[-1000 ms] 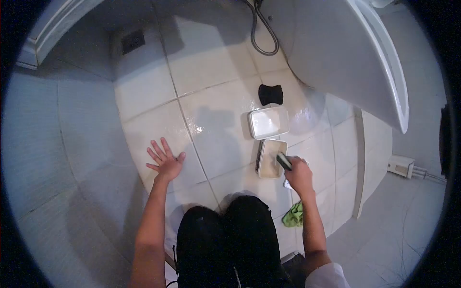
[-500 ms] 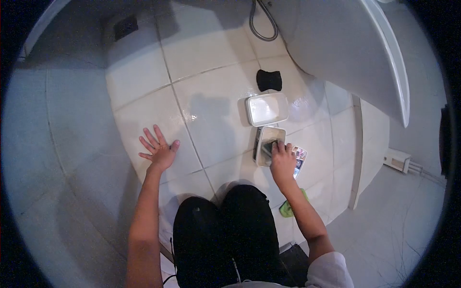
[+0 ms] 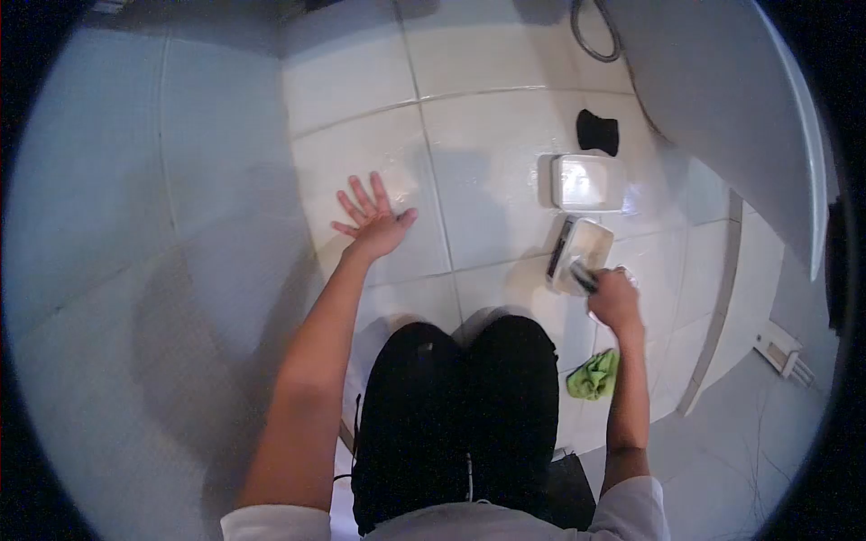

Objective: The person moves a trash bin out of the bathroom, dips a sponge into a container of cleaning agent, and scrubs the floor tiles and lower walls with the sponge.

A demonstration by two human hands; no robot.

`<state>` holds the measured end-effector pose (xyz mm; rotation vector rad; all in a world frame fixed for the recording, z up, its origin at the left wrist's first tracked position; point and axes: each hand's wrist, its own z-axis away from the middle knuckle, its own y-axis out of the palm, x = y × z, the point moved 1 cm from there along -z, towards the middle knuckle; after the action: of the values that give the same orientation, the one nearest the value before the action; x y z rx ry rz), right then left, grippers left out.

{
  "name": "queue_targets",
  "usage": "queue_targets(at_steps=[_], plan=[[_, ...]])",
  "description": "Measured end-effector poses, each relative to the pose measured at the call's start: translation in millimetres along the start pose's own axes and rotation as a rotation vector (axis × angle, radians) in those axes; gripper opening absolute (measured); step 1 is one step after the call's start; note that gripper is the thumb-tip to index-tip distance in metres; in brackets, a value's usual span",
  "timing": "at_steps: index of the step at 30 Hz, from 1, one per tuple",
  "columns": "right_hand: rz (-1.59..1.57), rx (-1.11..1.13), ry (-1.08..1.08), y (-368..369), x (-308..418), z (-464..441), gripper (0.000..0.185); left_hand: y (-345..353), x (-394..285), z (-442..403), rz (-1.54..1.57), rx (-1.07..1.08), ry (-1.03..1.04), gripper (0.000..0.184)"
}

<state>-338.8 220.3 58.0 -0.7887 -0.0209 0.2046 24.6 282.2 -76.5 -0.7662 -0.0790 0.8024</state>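
Note:
My left hand lies palm down on the pale floor tiles, fingers spread, holding nothing. My right hand is closed around a small dark brush-like tool, blurred by motion, so its exact kind is hard to make out. The tool's pale end dips into a cream rectangular container with a dark label on its left side. Just beyond stands a white rectangular container. A flat white piece is mostly hidden beneath my right hand. Nearer to me, left of my right forearm, lies a crumpled green cloth.
A black pad lies past the white container. At upper right a large white curved fixture overhangs the floor, with a grey hose beside it. Tiled wall rises on the left. My knees are close to the containers.
The view has shifted, so the scene sits further right and higher. My right hand has drawn back from inside the cream container to its near right corner, still holding the tool. My left hand stays flat.

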Motion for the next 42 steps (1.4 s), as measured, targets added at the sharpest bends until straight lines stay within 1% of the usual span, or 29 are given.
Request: queue_targets(at_steps=[1,3,4,6,7,8,9,10,11,13,15,17,19,20,21,22,25,27,28,30,31,33,34,35,36,37,39,40,42], plan=[[-0.142,-0.098,-0.026,-8.4,-4.5,4.8,0.027,0.9,2.5,1.4,-0.008,0.001,-0.016,0.108],[-0.473,-0.082,-0.043,-30.2,0.9,6.6,0.034,0.5,-1.8,0.8,0.019,-0.005,-0.014,0.109],[-0.495,-0.109,-0.062,-29.9,4.9,1.5,0.034,7.3,0.0,-0.3,0.014,-0.049,-0.017,0.108],[-1.404,0.038,-0.160,-21.2,20.2,-13.0,0.037,-10.6,-12.0,7.4,-0.019,-0.156,-0.008,0.104],[-1.431,0.036,-0.170,-13.1,28.0,-22.1,0.037,-7.8,-12.8,16.3,-0.029,-0.184,-0.015,0.100],[-1.721,0.153,-0.187,-5.3,37.4,-36.1,0.037,0.2,-8.5,14.0,-0.050,-0.198,-0.009,0.100],[-2.012,0.266,-0.232,-3.6,50.0,-52.5,0.038,1.7,-2.9,-1.6,-0.011,-0.358,0.041,0.093],[-2.183,0.308,-0.248,-3.5,66.1,-64.8,0.038,-6.7,2.2,-16.4,0.019,-0.525,0.093,0.087],[-2.226,0.302,-0.291,-7.5,84.2,-76.8,0.038,-17.7,1.7,-26.1,-0.020,-0.561,0.111,0.087],[-2.282,0.392,-0.367,-27.8,116.1,-106.5,0.039,-31.2,-10.4,-47.5,-0.060,-0.667,0.059,0.078],[-2.127,0.192,-0.290,-51.3,157.3,-148.2,0.038,-42.8,-23.9,-60.9,-0.094,-0.694,0.046,0.076],[-1.570,-0.504,-0.762,-58.7,206.7,-223.2,0.041,-38.1,-28.7,-73.7,-0.189,-0.810,-0.029,0.074],[-1.205,-0.888,-0.913,-104.0,253.3,-267.5,0.042,-41.3,-38.5,-67.7,-0.201,-0.811,-0.056,0.074],[-0.873,-0.964,-0.713,-123.8,277.5,-277.8,0.042,-42.9,-40.4,-67.0,-0.204,-0.797,-0.060,0.075],[-0.543,-1.006,-0.499,-139.5,297.7,-289.5,0.042,-43.6,-39.3,-66.7,-0.206,-0.778,-0.063,0.076],[-0.550,-1.028,-0.497,-148.5,317.9,-313.2,0.042,-44.9,-39.9,-65.3,-0.190,-0.763,-0.049,0.077],[-0.318,-1.134,-0.371,-173.1,372.1,-378.2,0.044,-49.2,-37.2,-68.3,-0.143,-0.767,-0.008,0.080],[-0.221,-0.987,-0.465,-174.1,396.2,-349.4,0.042,-47.7,-38.5,-68.7,-0.133,-0.746,-0.006,0.082],[-0.215,-0.982,-0.466,-171.8,393.6,-352.2,0.042,-45.9,-37.9,-68.2,-0.130,-0.739,-0.001,0.083],[-0.156,-0.929,-0.714,-160.2,382.8,-359.5,0.041,-48.3,-32.3,-65.3,-0.138,-0.710,-0.003,0.084],[-0.144,-0.911,-0.721,-166.8,369.4,-363.2,0.041,-49.4,-33.2,-64.3,-0.142,-0.705,-0.004,0.085],[-0.264,-1.014,-0.413,-212.3,340.3,-369.5,0.033,-53.6,-35.2,-69.3,-0.129,-0.720,0.002,0.086],[-0.254,-1.017,-0.422,-208.8,358.4,-381.9,0.033,-54.3,-34.5,-69.5,-0.124,-0.724,0.006,0.086],[-0.210,-1.123,-0.395,-195.9,386.9,-403.5,0.030,-53.9,-34.1,-67.8,-0.119,-0.724,0.011,0.086],[-0.165,-1.226,-0.367,-188.1,401.0,-413.8,0.029,-53.5,-34.0,-64.8,-0.107,-0.720,0.005,0.086],[-0.150,-1.229,-0.372,-185.3,397.6,-406.5,0.029,-54.8,-34.6,-64.1,-0.106,-0.710,0.002,0.086],[-0.158,-1.013,-0.703,-180.7,392.0,-385.2,0.030,-59.5,-34.6,-65.5,-0.086,-0.711,0.003,0.086],[-0.079,-1.177,-0.691,-187.6,367.1,-395.1,0.032,-58.8,-33.7,-62.5,-0.090,-0.704,0.009,0.086],[-0.099,-1.334,-0.514,-215.8,334.9,-419.7,0.033,-59.2,-34.4,-66.1,-0.069,-0.724,0.026,0.085]])
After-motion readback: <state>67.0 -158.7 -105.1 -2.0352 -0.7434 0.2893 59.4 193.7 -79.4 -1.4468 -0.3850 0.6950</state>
